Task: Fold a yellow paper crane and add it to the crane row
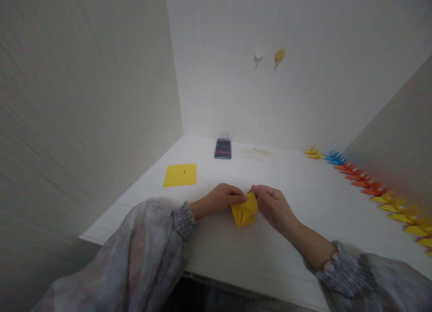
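Note:
A partly folded piece of yellow origami paper (245, 209) is held between my two hands, just above the white table (216, 253). My left hand (221, 198) pinches its upper left side, thumb and fingers closed, with a ring on one finger. At the paper's upper right corner, the fingertips of my right hand (272, 204) are closed on its edge. Creases fan out toward the paper's lower point, and a flap stands partly lifted. Flat on the table to the left lies a yellow square sheet (180, 175) with a small red dot.
Folded paper cranes in yellow, blue and orange (361, 179) line the table's right side along the wall. A dark, pixelated object (223, 149) stands at the back. Two hooks (280, 55) are on the back wall (219, 78). Walls enclose the left and right.

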Motion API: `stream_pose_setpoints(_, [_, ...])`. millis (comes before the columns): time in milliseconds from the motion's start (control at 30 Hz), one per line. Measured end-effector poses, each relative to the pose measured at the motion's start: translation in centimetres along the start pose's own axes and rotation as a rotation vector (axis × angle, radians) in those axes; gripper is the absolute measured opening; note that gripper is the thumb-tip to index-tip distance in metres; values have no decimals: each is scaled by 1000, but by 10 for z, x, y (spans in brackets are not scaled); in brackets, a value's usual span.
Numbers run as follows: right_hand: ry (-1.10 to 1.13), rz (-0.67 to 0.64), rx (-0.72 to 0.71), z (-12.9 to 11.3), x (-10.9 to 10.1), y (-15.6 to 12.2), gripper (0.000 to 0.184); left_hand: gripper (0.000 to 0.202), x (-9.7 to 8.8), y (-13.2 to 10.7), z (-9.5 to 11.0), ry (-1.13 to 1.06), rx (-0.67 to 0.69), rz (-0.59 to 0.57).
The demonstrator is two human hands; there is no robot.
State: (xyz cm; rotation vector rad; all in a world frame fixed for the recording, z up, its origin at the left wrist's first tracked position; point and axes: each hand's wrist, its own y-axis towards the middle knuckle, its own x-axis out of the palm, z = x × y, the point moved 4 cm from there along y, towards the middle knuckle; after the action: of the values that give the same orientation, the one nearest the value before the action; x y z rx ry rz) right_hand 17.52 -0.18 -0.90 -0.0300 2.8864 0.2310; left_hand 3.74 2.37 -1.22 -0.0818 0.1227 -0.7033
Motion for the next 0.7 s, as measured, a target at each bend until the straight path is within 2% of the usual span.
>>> stream_pose_setpoints(100, [100, -71, 114, 10, 7, 0, 24, 25, -1, 2, -2, 54, 28, -1])
stream_pose_setpoints(200, [142, -91, 143, 12, 8, 0, 24, 27, -1, 1, -3, 85, 38, -6])
stream_pose_setpoints(533, [226, -132, 117, 5, 11, -4, 20, 23, 1, 0, -1, -10, -37, -47])
stream_pose_setpoints(700, [138, -71, 69, 4, 6, -5, 22, 22, 3, -1, 1, 13, 11, -85])
